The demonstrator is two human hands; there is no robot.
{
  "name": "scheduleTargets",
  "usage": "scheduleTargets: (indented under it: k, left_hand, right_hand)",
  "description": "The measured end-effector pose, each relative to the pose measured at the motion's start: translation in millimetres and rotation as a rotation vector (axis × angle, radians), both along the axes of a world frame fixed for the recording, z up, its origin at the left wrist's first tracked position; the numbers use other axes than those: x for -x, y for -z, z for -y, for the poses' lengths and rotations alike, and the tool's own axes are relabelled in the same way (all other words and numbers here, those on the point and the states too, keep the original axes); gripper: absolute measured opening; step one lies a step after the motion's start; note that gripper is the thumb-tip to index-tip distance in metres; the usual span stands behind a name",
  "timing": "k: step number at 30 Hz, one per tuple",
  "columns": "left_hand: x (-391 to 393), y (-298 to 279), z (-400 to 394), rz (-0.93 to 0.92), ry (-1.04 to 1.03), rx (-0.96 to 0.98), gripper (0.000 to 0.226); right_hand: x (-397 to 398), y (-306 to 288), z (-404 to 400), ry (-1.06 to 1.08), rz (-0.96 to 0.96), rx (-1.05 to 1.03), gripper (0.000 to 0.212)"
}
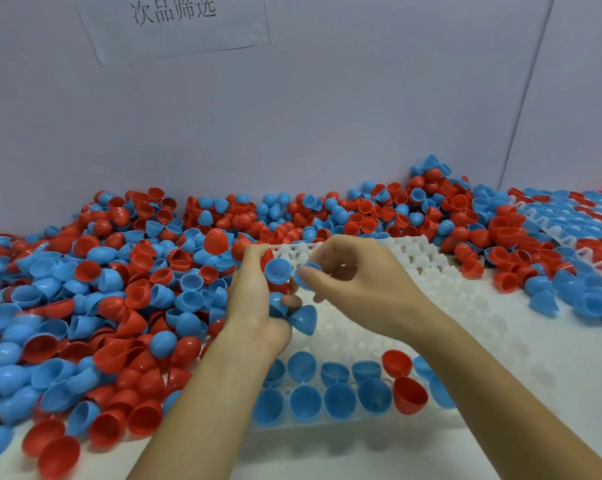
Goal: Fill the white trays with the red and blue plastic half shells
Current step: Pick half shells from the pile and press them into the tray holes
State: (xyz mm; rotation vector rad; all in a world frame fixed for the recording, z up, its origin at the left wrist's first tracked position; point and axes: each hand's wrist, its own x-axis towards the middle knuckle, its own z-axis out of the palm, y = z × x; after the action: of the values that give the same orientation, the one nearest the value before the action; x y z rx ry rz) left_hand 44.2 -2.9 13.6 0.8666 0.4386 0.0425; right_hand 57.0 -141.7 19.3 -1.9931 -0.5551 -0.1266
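Lying at the centre of the table, running from 6 o'clock up toward 12: a white moulded plastic tray studded with pegs (441, 317). Filling only its two nearest rows, at 6 o'clock: blue plastic half shells seated in the tray (304, 398), open cups tilting toward the camera, with two red plastic half shells seated in the tray (408, 394) at the right end of the rows.

Hovering over the tray's far left part: the left hand (254, 299), fingers curling around a clutch of several blue and red half shells (278, 270), one blue cup opening toward 3 o'clock, another blue shell (304, 318) hanging dome-down at the heel of the hand. Just beside it at 3 o'clock: the right hand (358, 289), thumb and forefinger closing on a single small blue half shell (308, 271), the other fingers loosely bent.

Spreading from 7 o'clock round to 2 o'clock: a loose heap of red and blue plastic half shells (119, 289), pointing every way. Lying at 3 o'clock: more white trays already loaded with shells (569, 223).

Hanging at 11 o'clock on the pale wall (361, 116): a white paper sheet (174, 26) reading 次品筛选.
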Motion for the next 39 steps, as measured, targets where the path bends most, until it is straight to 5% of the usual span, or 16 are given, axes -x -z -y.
scheduleTargets:
  k: [4, 8, 11, 20, 24, 28, 39]
  left_hand:
    - [-3, 2, 0, -0.002, -0.025, -0.048, 0.047]
    - [-5, 7, 0, 0.041, 0.008, -0.102, 0.028]
    - [-7, 11, 2, 0.039, 0.083, -0.141, 0.040]
    - [-4, 8, 13, 0.125, 0.154, -0.203, 0.018]
    - [-3, 5, 8, 0.109, 0.090, -0.171, 0.006]
    - [-3, 3, 1, 0.083, 0.054, -0.150, 0.005]
    - [-3, 6, 0, 0.064, 0.086, -0.101, 0.011]
  right_hand:
    - [3, 6, -6, 0.045, 0.129, 0.093, 0.015]
    - [7, -1, -2, -0.040, 0.246, 0.212, 0.020]
    - [8, -6, 5, -0.093, 0.291, 0.400, 0.017]
    - [3, -12, 23, -0.137, 0.147, 0.459, 0.020]
    - [5, -30, 47, -0.029, 0.118, 0.374, 0.015]
    - [11, -51, 93, 0.098, 0.100, 0.539, 0.020]
    - [28, -26, 120, 0.094, -0.501, 0.951, 0.012]
